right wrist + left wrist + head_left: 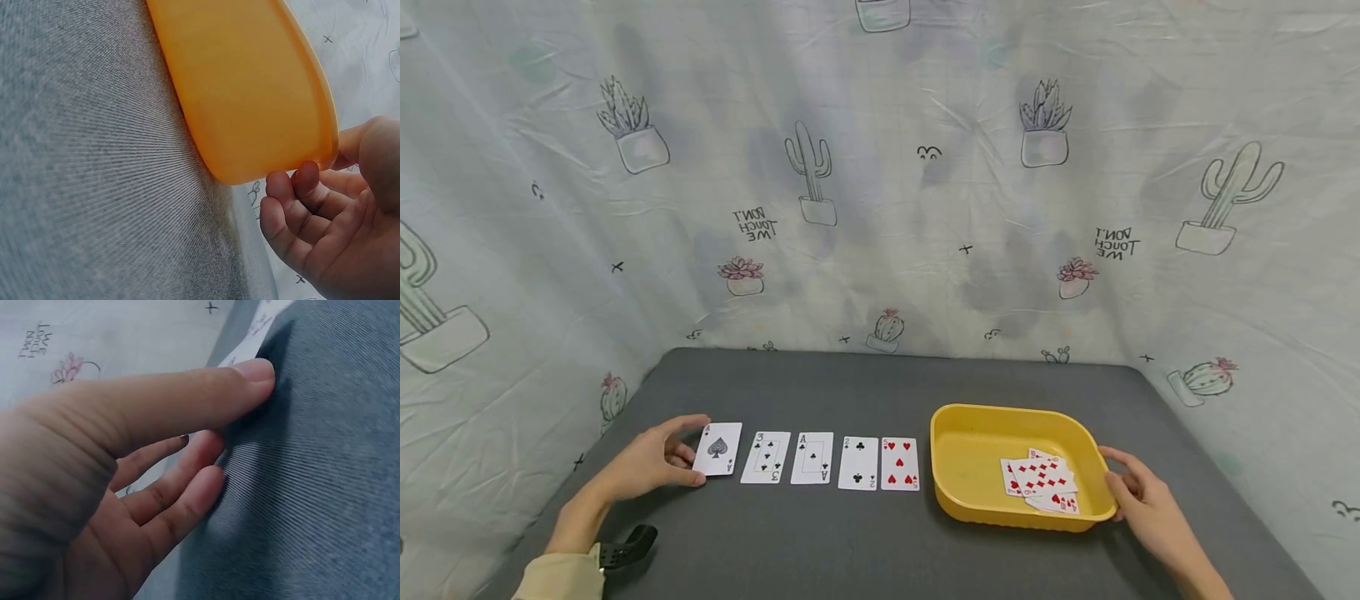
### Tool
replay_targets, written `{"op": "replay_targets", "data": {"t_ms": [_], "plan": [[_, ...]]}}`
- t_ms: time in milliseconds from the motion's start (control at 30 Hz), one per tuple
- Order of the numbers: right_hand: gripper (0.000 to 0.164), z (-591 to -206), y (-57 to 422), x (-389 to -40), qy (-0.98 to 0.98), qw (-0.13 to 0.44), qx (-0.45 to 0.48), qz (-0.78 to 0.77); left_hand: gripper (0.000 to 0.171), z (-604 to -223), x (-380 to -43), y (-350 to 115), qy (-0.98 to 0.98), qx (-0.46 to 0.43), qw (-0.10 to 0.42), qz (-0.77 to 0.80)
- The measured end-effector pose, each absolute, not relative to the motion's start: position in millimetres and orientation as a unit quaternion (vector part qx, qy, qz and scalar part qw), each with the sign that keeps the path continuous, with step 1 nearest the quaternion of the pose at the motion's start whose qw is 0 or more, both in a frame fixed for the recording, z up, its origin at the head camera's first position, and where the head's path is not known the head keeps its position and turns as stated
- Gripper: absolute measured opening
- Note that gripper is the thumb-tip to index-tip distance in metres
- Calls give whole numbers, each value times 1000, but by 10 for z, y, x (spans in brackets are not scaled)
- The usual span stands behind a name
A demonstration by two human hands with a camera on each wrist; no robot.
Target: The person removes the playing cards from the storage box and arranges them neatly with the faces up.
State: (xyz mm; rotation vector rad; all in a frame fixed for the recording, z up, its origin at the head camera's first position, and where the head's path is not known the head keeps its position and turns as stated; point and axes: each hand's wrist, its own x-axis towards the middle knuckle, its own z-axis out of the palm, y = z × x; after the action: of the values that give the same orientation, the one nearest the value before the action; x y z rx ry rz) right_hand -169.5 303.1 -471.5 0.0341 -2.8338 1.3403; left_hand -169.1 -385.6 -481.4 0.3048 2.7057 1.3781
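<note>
At the left end of a row of playing cards, my left hand (642,460) holds the ace of spades (718,450) by its left edge, thumb near the lower corner and index finger near the upper one. The left wrist view catches only a sliver of that ace (255,336) beyond the thumb. My right hand (1152,507) grips the right end of a yellow plastic tray (968,467). Seen from the right wrist, its fingertips (275,187) rest against the tray's outer wall (250,94). Several red-suit cards (1043,479) lie overlapping inside the tray.
Face up between the ace and the tray lie the three of clubs (766,457), ace of clubs (812,458), two of clubs (858,463) and five of hearts (899,464). A grey cloth (820,550) covers the table. Behind it hangs a cactus-print curtain (880,208).
</note>
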Motion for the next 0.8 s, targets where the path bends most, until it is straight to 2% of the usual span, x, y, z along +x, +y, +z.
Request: {"op": "replay_targets", "data": {"t_ms": [300,800], "plan": [[48,-4724,3022,-1698,-902,0,7,432,95,-4923,-1724,-3858,912,105,29,395],[47,-4728,3013,-1692,-900,-4,4,436,97,-4933,-1722,-3859,904,121,56,406]]}}
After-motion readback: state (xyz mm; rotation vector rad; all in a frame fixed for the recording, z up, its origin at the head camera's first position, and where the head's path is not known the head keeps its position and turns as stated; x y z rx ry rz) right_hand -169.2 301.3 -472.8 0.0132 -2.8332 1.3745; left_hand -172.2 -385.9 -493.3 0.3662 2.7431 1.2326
